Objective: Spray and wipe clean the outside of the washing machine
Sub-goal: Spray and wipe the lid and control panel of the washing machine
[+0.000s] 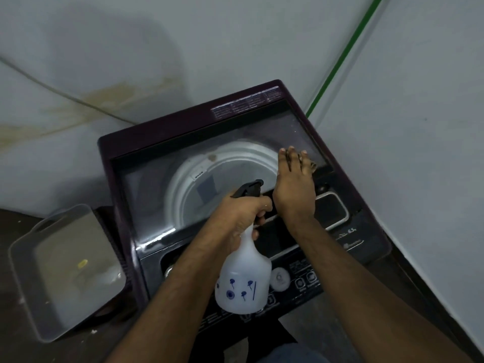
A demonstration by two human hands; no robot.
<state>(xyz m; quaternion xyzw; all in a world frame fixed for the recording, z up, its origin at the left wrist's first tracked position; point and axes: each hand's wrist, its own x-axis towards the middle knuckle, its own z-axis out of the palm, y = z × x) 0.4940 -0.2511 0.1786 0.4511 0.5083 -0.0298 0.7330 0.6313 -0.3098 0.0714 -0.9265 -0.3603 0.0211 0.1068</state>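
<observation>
The left hand [242, 213] grips the neck of a translucent white spray bottle [243, 279], fingers curled round it just under the black trigger head [247, 188], whose nozzle points toward one o'clock. The bottle hangs over the control panel [301, 281] at the machine's six o'clock edge. Just beside it, at three o'clock, the right hand [294, 189] lies flat with straight fingers pressed on the glass lid [157, 184]; whether a cloth is under the palm cannot be told. The dark maroon top-loading washing machine [117, 142] fills the middle of the view, its white drum [235, 158] showing through the lid. At eight o'clock a grey plastic basin [23, 260] sits on the floor, close to the machine's side. A green cord [345, 53] runs up the wall at one o'clock.
</observation>
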